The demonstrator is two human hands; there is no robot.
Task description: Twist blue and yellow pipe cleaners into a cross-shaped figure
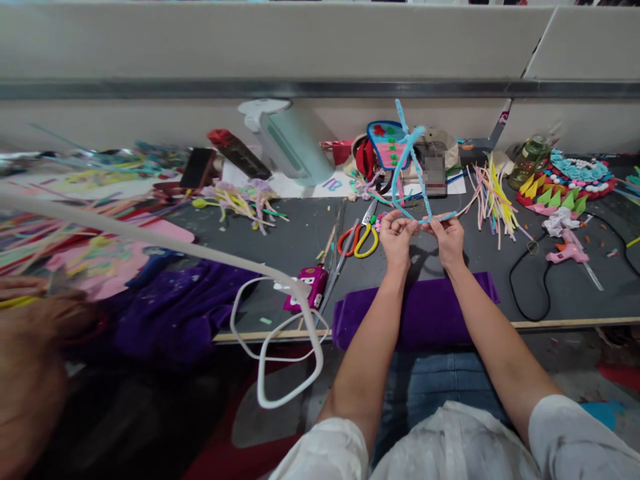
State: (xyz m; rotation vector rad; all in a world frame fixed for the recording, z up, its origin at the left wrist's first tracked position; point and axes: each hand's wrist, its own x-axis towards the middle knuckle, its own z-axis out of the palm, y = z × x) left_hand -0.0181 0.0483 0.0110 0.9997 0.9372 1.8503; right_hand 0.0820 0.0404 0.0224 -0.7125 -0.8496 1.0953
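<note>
A light blue pipe-cleaner shape [395,183] rises from between my two hands, with a crossing near its top and loose ends pointing up. My left hand [397,237] is closed on its lower left part, thumb and fingertips pinched. Close beside it, my right hand [447,239] pinches the lower right part, and a blue end sticks out past its fingers. Both wrists are just above a rolled purple cloth [435,310] at the table's front edge. Scissors with red and yellow handles [367,240] lie left of my left hand.
At right are a pink glue gun [567,248] with a black cord, a glass jar [530,160] and pipe-cleaner bundles [493,197]. A teal pitcher [295,143] stands behind. A white cable [200,245] crosses the left side, near another person's blurred hand [55,313].
</note>
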